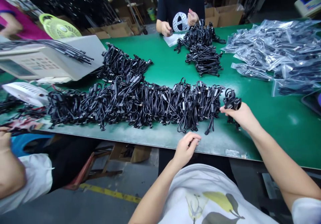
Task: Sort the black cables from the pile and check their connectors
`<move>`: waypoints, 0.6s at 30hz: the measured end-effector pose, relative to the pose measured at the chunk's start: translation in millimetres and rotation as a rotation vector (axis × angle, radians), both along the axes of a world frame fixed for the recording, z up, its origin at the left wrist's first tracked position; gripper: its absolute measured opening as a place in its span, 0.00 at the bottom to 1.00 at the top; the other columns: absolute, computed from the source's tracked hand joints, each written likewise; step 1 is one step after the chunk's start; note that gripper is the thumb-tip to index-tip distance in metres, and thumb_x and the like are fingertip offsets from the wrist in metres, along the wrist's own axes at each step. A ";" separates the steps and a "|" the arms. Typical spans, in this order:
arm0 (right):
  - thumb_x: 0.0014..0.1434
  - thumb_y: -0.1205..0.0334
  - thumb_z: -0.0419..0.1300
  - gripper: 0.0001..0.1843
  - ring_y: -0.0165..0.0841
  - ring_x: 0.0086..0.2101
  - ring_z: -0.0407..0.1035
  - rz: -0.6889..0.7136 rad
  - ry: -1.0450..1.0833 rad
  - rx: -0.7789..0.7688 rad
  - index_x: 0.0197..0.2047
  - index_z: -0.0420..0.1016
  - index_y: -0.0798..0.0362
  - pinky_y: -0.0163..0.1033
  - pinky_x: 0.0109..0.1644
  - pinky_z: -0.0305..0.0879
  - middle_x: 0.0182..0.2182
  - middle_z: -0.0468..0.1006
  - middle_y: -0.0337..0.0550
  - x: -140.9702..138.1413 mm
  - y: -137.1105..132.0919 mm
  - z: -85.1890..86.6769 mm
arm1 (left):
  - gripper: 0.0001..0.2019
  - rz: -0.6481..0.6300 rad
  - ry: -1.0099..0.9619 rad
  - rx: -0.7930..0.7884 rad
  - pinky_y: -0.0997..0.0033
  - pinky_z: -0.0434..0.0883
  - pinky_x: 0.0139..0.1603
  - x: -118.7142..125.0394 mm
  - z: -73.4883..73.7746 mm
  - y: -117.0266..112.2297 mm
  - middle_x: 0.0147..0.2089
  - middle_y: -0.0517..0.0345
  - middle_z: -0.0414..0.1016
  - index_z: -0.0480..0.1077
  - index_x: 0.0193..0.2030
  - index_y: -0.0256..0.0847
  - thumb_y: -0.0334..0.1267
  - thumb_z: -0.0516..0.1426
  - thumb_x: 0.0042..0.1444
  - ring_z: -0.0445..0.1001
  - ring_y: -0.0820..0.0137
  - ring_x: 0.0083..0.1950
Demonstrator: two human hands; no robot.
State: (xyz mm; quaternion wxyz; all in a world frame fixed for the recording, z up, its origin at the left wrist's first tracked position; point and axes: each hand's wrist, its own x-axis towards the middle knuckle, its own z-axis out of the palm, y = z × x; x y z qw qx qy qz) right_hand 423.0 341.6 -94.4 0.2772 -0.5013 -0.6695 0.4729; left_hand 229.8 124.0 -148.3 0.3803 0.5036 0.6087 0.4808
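My right hand grips a bundled black cable just right of a long row of coiled black cables lying across the green table. My left hand rests at the table's near edge with its fingers curled, holding nothing that I can see, just below the row's right end.
A second cable pile lies before a person in a black shirt at the far side. Bagged cables fill the right. A beige machine and fans stand left, where another person's arm shows.
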 end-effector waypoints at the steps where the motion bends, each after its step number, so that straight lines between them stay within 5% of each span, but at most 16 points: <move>1: 0.48 0.50 0.74 0.17 0.43 0.34 0.77 0.031 -0.052 0.044 0.38 0.80 0.51 0.43 0.39 0.69 0.33 0.84 0.43 -7.1 -10.9 -1.0 | 0.13 -0.006 -0.010 0.013 0.70 0.75 0.44 -0.5 -2.5 2.0 0.45 0.50 0.78 0.77 0.45 0.39 0.42 0.53 0.72 0.76 0.70 0.40; 6: 0.54 0.54 0.68 0.20 0.53 0.37 0.79 0.022 -0.348 0.253 0.49 0.75 0.50 0.46 0.39 0.67 0.35 0.84 0.50 -31.6 -55.3 -16.3 | 0.13 -0.036 0.011 0.047 0.70 0.75 0.45 -0.8 -9.6 7.4 0.45 0.50 0.78 0.77 0.46 0.40 0.41 0.53 0.72 0.77 0.70 0.40; 14: 0.55 0.49 0.66 0.16 0.45 0.37 0.78 -0.123 -0.116 0.223 0.43 0.75 0.50 0.45 0.40 0.72 0.37 0.84 0.48 22.4 -71.1 -26.1 | 0.12 0.002 -0.178 -0.022 0.71 0.74 0.44 3.7 8.7 -10.7 0.43 0.52 0.77 0.77 0.44 0.38 0.42 0.55 0.70 0.75 0.72 0.39; 18: 0.56 0.48 0.67 0.15 0.41 0.36 0.78 -0.093 -0.012 0.154 0.39 0.79 0.51 0.45 0.43 0.73 0.37 0.84 0.48 29.8 -90.9 -26.3 | 0.14 -0.025 -0.356 -0.107 0.68 0.77 0.49 18.9 21.2 -9.1 0.50 0.50 0.77 0.72 0.57 0.40 0.43 0.56 0.69 0.78 0.70 0.43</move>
